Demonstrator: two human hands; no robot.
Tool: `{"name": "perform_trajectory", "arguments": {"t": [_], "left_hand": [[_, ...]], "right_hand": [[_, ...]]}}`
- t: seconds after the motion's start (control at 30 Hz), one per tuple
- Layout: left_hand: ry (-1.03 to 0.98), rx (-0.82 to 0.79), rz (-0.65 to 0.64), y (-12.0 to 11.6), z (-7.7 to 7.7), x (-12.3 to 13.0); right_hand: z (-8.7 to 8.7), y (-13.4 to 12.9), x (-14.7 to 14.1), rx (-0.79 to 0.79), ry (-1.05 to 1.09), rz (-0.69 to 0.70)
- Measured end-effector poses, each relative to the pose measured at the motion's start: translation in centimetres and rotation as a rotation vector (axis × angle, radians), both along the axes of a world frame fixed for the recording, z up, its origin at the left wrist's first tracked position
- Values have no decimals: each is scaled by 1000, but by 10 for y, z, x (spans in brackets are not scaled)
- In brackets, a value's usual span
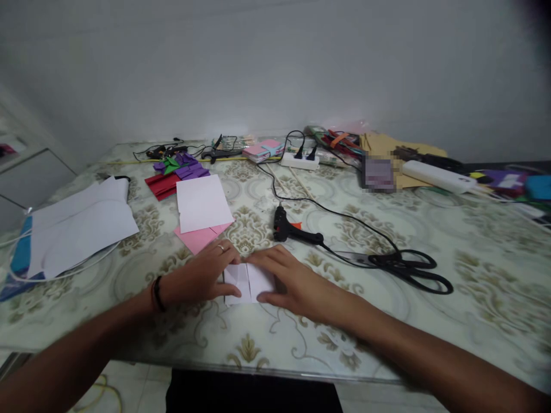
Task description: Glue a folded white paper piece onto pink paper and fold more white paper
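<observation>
A small folded piece of white paper (244,282) lies near the table's front edge, with a fold line or slit running down its middle. My left hand (210,272) holds its left side, thumb on the near part and fingers curled at the far edge. On the right side my right hand (289,280) grips the same paper, fingertips at the far edge and thumb at the near one. Just beyond my hands lie a pink sheet (196,240) and a white sheet (203,202) partly over it.
A black glue gun (297,229) and black-handled scissors (404,267) lie to the right, a cable between them. White sheets (81,223) lie at left. Red folded paper (162,185), purple paper pieces (189,168) and a white power strip (300,161) are farther back.
</observation>
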State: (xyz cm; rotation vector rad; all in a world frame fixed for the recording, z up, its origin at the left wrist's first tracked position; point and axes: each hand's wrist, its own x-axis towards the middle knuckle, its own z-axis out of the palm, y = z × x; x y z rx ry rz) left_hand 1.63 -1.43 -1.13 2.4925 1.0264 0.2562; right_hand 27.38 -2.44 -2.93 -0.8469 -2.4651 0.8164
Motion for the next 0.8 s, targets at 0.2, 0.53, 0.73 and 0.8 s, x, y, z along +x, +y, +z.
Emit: {"name": "perform_trajectory", "arguments": {"t": [0.2,0.53,0.73,0.8], "left_hand": [[-249,-150,-136,-1,3,1],[-96,123,512,53,24,-46],[40,-3,919,111,35,-108],[-12,-22,932,117,29,-107]], "right_hand": [[11,-7,-3,-188,-16,-110],[22,-10,-6,-347,-14,-97],[21,-10,-6,-296,-46,-110],[20,-10,-7,-289,-53,-103]]}}
